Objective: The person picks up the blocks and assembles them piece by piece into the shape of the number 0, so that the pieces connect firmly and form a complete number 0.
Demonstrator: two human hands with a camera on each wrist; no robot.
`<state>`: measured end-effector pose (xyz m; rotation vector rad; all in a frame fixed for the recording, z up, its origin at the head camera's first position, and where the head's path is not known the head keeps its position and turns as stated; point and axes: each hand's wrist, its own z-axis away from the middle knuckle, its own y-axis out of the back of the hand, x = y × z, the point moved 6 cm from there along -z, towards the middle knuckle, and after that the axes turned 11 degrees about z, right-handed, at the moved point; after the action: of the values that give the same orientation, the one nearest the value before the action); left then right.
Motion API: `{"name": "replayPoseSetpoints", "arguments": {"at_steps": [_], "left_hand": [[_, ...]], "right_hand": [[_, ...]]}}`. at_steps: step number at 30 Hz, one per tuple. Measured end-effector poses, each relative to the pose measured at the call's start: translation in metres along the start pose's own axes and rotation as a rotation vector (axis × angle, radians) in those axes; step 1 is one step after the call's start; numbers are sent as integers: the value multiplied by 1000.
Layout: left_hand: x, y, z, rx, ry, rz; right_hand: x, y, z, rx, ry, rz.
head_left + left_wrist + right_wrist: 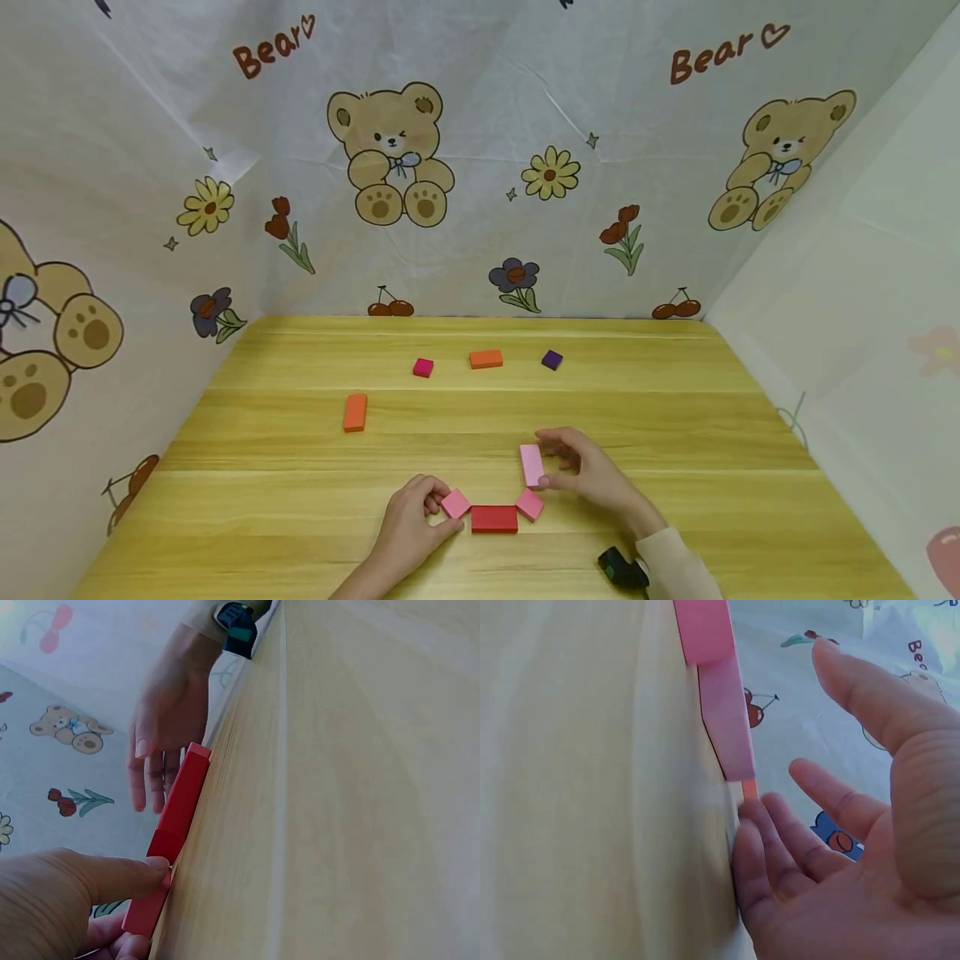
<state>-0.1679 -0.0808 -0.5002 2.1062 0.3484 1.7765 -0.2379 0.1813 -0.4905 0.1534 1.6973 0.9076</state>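
Note:
My left hand (411,518) pinches a pink cube (455,504) between thumb and fingers; in the left wrist view its thumb (135,877) lies along the cube's side. That cube's corner meets the left end of a red rectangular block (494,519). At the red block's right end sits a second pink cube (529,504), turned cornerwise. A light pink rectangular block (532,466) stands just behind it, the two meeting or nearly so. Beside this block is my right hand (588,475), fingers spread and loosely bent; in the right wrist view it holds nothing.
Farther back on the wooden table (285,500) lie two orange blocks, one at the left (356,412) and one at the back (486,359), a magenta cube (423,367) and a dark purple cube (552,360). A bear-print cloth (480,250) rises behind the table.

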Motion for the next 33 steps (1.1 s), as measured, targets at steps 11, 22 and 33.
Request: {"name": "replayPoseSetpoints", "arguments": {"at_steps": [11,22,33], "left_hand": [[0,0,0,10,-8,-10],[1,0,1,14,-29,-13],[0,0,0,6,0,-14]], "right_hand": [[-11,-6,13,145,82,201],[-9,-14,20,101,60,297],[-11,-15,20,100,78,327]]}}
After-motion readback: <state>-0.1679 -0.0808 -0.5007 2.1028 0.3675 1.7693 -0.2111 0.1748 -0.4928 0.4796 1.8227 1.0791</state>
